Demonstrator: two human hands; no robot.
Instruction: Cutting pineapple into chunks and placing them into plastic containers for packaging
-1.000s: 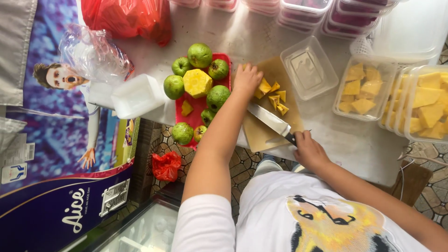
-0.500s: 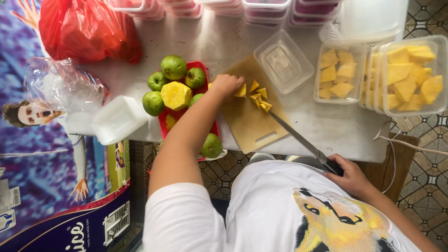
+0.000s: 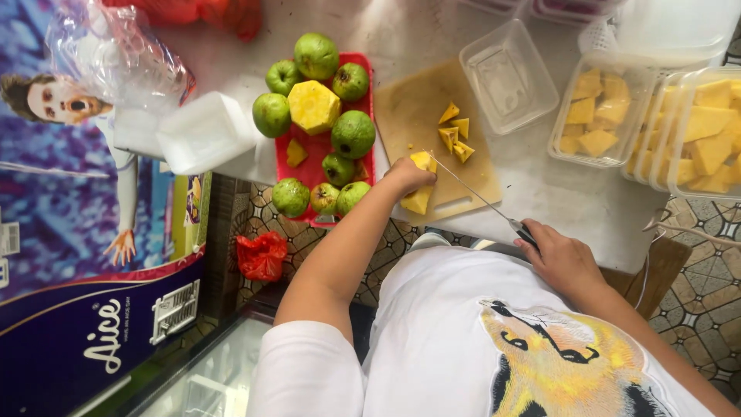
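Observation:
My left hand [image 3: 407, 174] holds a yellow pineapple piece [image 3: 419, 197] down on the wooden cutting board [image 3: 417, 108]. My right hand [image 3: 562, 259] grips the dark handle of a long knife [image 3: 472, 193], whose blade tip rests against that piece beside my left fingers. Several small cut pineapple chunks [image 3: 455, 131] lie further up the board. A peeled pineapple block [image 3: 312, 106] sits on a red tray [image 3: 363, 166] among several green guavas [image 3: 353, 133].
An empty clear plastic box [image 3: 505, 76] stands beside the board. Boxes filled with pineapple chunks [image 3: 598, 116] sit at the right. A white lidded box [image 3: 202, 131], a clear plastic bag [image 3: 116, 62] and a red bag [image 3: 262, 255] are on the left.
My left hand has pulled back from the small chunks and now presses a larger pineapple piece at the board's near edge. The knife has come in against it.

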